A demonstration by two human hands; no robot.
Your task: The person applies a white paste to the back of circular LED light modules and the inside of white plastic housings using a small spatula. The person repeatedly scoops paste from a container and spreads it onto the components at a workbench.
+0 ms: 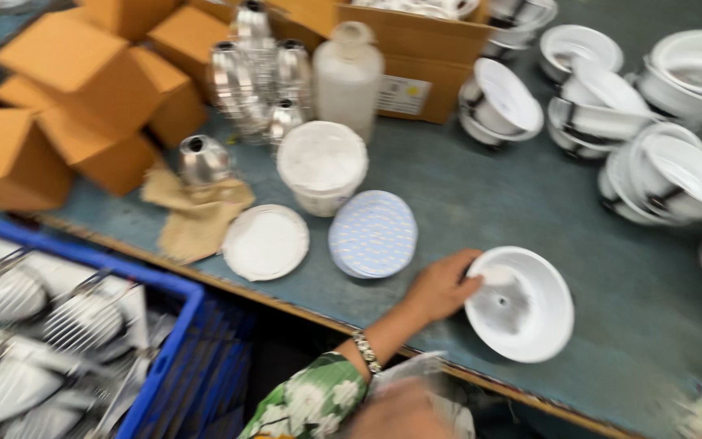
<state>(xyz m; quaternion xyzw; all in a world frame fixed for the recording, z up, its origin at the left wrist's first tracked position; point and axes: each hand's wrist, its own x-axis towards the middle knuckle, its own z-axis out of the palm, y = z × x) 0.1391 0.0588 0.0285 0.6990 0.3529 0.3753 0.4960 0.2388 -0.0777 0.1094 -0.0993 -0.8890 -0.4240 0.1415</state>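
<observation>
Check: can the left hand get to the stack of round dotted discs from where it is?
Probably yes. The left hand rests on the white bowl-shaped housing, and the disc stack sits just beside it on bare table, nothing between.

Plain tan cardboard boxes (83, 77) sit heaped at ten o'clock on the bench. A larger open brown carton (416, 49) stands at twelve o'clock; a white rectangular label with a yellow patch (404, 95) is stuck on its front face.

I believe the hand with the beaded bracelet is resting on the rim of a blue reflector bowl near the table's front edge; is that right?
Not quite: in the head view the left hand with the bracelet touches a white reflector bowl, not a blue one. It does sit near the table's front edge.
</observation>
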